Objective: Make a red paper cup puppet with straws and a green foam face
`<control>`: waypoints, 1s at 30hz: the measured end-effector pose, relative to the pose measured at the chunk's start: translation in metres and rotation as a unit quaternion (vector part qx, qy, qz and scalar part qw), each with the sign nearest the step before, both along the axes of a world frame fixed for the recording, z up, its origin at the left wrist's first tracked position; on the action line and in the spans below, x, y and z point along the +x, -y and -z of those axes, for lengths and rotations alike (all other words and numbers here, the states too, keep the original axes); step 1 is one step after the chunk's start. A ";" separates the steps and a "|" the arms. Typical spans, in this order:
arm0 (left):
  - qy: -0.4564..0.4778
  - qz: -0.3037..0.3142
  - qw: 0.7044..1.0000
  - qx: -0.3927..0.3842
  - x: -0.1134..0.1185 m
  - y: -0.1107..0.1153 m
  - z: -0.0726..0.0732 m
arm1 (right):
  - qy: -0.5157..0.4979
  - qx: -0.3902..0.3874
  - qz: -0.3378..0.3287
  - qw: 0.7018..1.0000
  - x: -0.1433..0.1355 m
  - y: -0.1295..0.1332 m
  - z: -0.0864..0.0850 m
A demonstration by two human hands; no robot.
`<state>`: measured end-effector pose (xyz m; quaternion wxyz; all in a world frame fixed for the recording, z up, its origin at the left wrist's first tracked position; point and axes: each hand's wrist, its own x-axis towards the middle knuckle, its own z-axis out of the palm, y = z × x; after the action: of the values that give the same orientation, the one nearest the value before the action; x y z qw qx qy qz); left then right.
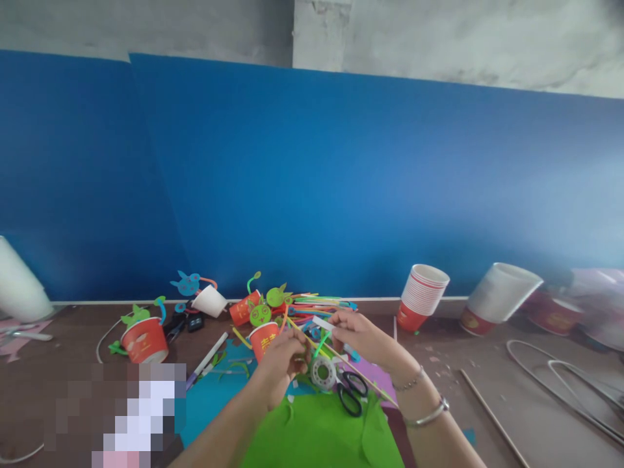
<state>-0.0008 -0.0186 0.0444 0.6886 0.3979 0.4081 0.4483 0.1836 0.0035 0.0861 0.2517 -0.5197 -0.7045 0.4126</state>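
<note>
My left hand [287,361] is closed, its fingers curled in front of a red paper cup [263,338] that bears a green paper animal face [260,314]. What its fingertips hold is too small to make out. My right hand [351,335] pinches a small white strip [322,324]. A bright green straw piece [322,343] lies between the hands. Just below them are a grey tape roll [323,372] and scissors with black handles [351,392]. Green paper [316,432] lies nearest me, over blue paper [202,406].
Colourful straws [322,302] lie behind my hands. At the right stand stacked paper cups [422,296], a larger cup stack [502,299], a thin stick [492,416] and cables [560,383]. Another decorated cup [145,341] is at the left, beside a marker [209,357].
</note>
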 end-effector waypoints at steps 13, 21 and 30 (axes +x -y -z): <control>-0.269 -0.062 0.931 0.239 0.006 0.006 0.008 | 0.106 0.157 0.017 0.982 -0.023 0.009 0.008; -0.228 -0.105 0.951 0.182 0.003 0.002 0.002 | 0.128 0.149 -0.008 0.980 -0.024 0.015 0.001; -0.012 -0.089 0.996 0.016 0.002 0.001 -0.002 | 0.119 0.174 -0.005 0.977 -0.035 0.019 0.000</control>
<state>0.0013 -0.0198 0.0462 0.6343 0.3763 0.4432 0.5096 0.1487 -0.0158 0.0857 0.2504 -0.5096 -0.7932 0.2200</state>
